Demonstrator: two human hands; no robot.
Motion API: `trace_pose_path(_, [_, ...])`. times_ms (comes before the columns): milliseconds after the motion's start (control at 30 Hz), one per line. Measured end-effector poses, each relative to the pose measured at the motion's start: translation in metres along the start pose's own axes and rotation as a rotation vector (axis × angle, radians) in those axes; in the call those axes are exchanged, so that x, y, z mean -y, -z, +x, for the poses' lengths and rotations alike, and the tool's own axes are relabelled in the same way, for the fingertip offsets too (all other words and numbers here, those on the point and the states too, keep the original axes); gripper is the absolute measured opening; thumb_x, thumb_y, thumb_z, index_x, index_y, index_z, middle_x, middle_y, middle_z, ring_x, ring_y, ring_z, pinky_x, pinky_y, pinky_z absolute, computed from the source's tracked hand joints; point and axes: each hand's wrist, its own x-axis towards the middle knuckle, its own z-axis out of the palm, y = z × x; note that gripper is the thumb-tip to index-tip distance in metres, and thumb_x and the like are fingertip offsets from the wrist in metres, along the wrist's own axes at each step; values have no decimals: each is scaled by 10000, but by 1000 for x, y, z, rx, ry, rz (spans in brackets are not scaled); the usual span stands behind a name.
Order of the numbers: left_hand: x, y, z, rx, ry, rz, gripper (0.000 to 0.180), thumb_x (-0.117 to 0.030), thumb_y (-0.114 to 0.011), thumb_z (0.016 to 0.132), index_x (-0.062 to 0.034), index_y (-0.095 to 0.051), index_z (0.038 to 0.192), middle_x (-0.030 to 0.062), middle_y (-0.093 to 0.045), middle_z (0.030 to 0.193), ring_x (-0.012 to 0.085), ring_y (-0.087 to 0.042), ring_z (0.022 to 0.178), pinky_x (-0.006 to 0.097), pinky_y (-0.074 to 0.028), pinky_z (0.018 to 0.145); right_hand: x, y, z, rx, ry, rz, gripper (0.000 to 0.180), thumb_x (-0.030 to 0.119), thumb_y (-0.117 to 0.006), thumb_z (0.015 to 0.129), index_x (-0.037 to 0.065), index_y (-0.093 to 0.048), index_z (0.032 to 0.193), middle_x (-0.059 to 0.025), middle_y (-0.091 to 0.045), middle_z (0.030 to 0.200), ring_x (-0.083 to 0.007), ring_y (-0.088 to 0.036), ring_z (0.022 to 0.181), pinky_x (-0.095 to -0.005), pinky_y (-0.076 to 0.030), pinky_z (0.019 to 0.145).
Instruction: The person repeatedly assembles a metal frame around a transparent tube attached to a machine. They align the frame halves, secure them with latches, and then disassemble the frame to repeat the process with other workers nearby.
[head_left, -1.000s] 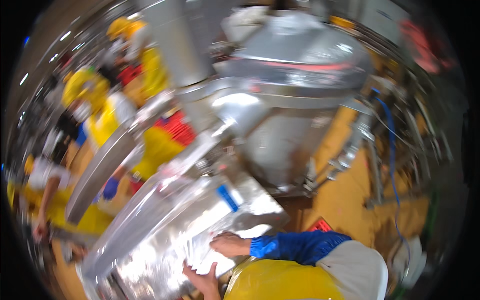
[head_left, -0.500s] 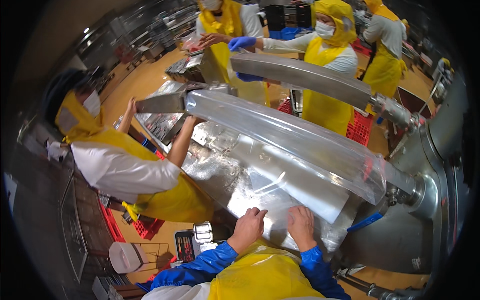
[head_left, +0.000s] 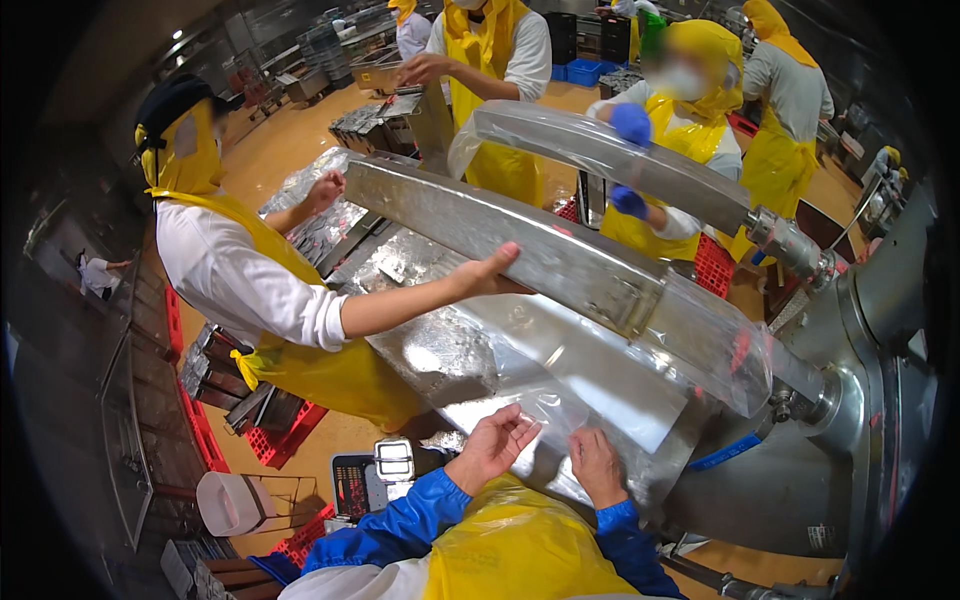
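Close to the front of the metal table (head_left: 430, 350), my left hand (head_left: 494, 443) is turned partly palm up, its fingers curled on the edge of a thin clear plastic film (head_left: 556, 406). My right hand (head_left: 597, 468) pinches the film's other side, so it spans between them. Beyond my hands, a long metal trough (head_left: 450, 225) reaches into a clear plastic sleeve (head_left: 705, 335) around the lower machine nozzle. A co-worker's hand (head_left: 488, 275) lies on the trough's side.
At right stands a big steel machine (head_left: 790, 500) with a blue lever (head_left: 725, 452). Another plastic-wrapped trough (head_left: 620, 165) hangs at the upper nozzle (head_left: 785, 235), beside a blue-gloved co-worker (head_left: 690, 120). Red crates (head_left: 285, 435) and a white bin (head_left: 232, 503) are at left.
The co-worker at left has slid the trough into the lower sleeve, toward the machine. My left hand has turned palm up, and film now rises between my hands.
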Motion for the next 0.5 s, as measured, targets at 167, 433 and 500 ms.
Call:
trace_pose_path(167, [7, -2, 0, 227, -703, 631, 171, -10, -660, 868, -89, -534, 783, -23, -483, 717, 76, -442, 672, 257, -365, 634, 24, 7, 14, -56, -594, 1019, 64, 63, -655, 932, 17, -626, 968, -146, -653, 924, -314, -626, 777, -418, -522, 712])
trace_pose_path(433, [2, -6, 23, 426, -390, 867, 298, -115, -710, 977, -90, -529, 742, -85, -429, 724, 39, -361, 684, 243, -303, 617, -36, 15, -19, 119, -717, 1673, 221, 244, -561, 1007, 53, -618, 913, -63, -630, 930, -189, -595, 888, -354, -490, 806])
trace_pose_path(500, [10, -24, 19, 374, -514, 995, 279, -144, -714, 1003, -91, -552, 782, -95, -429, 739, 29, -357, 690, 236, -298, 616, -45, 32, -28, -171, -789, 1582, 280, 313, -540, 1045, 57, -651, 1038, -75, -665, 1036, -202, -626, 941, -366, -510, 845])
